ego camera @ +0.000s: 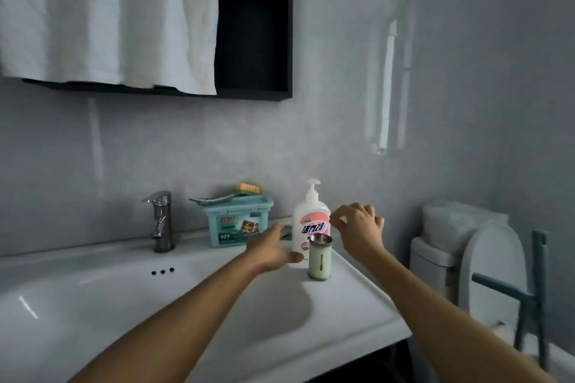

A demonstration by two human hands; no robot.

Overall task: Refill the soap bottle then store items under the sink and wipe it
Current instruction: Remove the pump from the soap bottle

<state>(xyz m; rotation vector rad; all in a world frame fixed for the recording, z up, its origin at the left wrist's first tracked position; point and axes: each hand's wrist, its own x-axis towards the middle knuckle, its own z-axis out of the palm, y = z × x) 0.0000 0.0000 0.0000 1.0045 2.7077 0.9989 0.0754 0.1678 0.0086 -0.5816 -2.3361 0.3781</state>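
Standing open-topped, pale-green soap bottle (pixel 320 258)

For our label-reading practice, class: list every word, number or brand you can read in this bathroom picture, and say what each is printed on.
"活力28": blue, on the pink label of the pump bottle.
"999": lower left of the front of the teal box.
Red characters at the top of the teal box: too blurred to read.
Small print on the pump bottle: too small to read.
Dark strip on the small glass bottle: unreadable.
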